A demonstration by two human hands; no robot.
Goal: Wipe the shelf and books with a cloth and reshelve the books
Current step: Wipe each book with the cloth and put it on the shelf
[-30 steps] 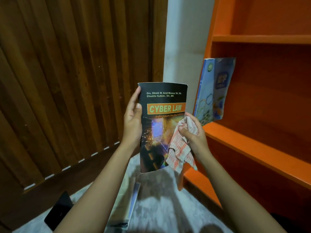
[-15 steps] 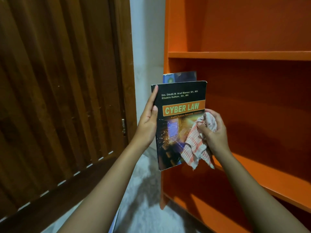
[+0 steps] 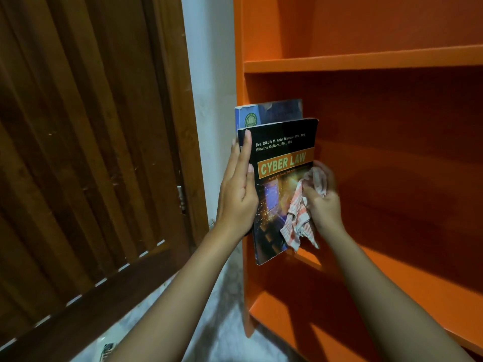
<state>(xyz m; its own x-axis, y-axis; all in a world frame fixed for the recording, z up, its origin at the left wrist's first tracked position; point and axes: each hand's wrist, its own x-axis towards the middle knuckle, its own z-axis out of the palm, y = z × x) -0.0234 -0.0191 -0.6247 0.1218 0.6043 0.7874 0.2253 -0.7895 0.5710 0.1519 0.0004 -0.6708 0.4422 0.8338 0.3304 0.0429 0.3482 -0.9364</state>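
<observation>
Setting: domestic interior, a book corner of a lived-in room. Evidence: painted orange bookshelf of plain board shelves, set against a white plastered wall; dark wooden door of vertical slats just left of that wall, metal hinge on its frame; pale marbled floor below; two books at the shelf's left wall, a blue paperback behind a black paperback titled "Cyber Law"; dim indoor light
</observation>
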